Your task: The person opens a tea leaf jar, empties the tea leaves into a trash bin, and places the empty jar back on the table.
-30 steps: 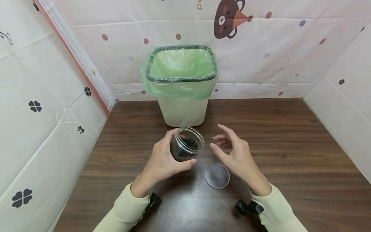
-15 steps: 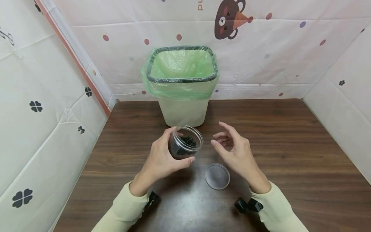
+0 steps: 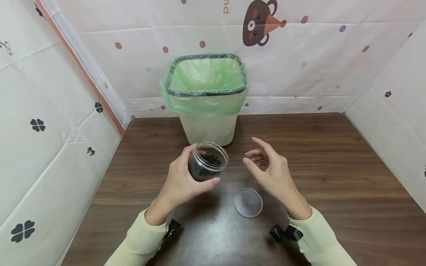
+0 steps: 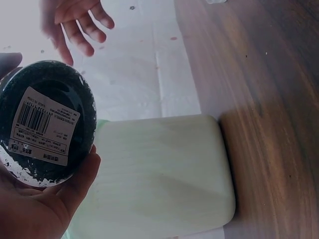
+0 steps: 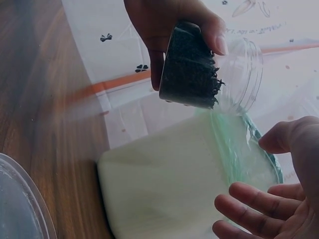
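A clear jar (image 3: 202, 170) of dark, curly dried leaves (image 5: 192, 69), which look like tea, is held above the table by my left hand (image 3: 181, 181). Fingers and thumb wrap round its side, and its uncovered mouth tilts slightly toward the right. The leaves fill roughly the lower half. A white barcode label (image 4: 44, 125) shows on the jar's underside in the left wrist view. My right hand (image 3: 274, 175) hovers to the right of the jar, fingers loosely bent and holding nothing. Below it, a round clear lid (image 3: 248, 203) lies flat on the table.
Behind the jar stands a pale waste bin (image 3: 209, 129) with a green plastic liner (image 3: 173, 105) folded over its dark rim. The brown wooden table (image 3: 316, 147) meets printed cloth walls (image 3: 299, 74) at the back and sides. Black wrist cameras (image 3: 285, 233) sit below the sleeves.
My left hand has carried the jar a little to the left and slightly up toward the bin. My right hand has stayed nearly in place, and the lid has not moved.
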Available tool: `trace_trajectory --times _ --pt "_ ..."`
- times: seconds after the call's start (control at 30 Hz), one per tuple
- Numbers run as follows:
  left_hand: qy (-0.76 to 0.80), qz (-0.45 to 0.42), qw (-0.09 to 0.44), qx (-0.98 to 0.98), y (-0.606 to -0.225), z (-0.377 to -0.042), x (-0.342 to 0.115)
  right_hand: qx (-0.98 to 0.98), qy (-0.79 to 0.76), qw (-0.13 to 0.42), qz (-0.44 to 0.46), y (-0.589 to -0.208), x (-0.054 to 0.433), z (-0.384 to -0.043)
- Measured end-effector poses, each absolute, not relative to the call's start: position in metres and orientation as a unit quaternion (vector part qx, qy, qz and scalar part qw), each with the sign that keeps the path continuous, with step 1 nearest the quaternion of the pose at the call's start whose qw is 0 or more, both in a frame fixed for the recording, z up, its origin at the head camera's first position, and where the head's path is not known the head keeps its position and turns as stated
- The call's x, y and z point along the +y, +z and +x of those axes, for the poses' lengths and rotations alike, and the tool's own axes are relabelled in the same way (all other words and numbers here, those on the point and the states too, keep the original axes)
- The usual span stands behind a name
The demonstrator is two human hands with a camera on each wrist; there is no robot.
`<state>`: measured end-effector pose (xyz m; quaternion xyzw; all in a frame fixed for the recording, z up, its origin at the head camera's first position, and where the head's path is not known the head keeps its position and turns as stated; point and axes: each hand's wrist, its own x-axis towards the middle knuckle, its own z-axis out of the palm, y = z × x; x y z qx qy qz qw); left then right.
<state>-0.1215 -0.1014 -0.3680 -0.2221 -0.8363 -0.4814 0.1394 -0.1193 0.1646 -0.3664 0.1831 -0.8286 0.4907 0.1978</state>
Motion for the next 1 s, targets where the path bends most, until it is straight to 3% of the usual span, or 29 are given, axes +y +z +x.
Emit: trace_trajectory --times 1.0 --pt "-0.475 -0.208 0.156 -0.840 -0.359 -0.126 -0.108 -0.828 0.495 0.198 0.175 -0.355 0.168 -0.127"
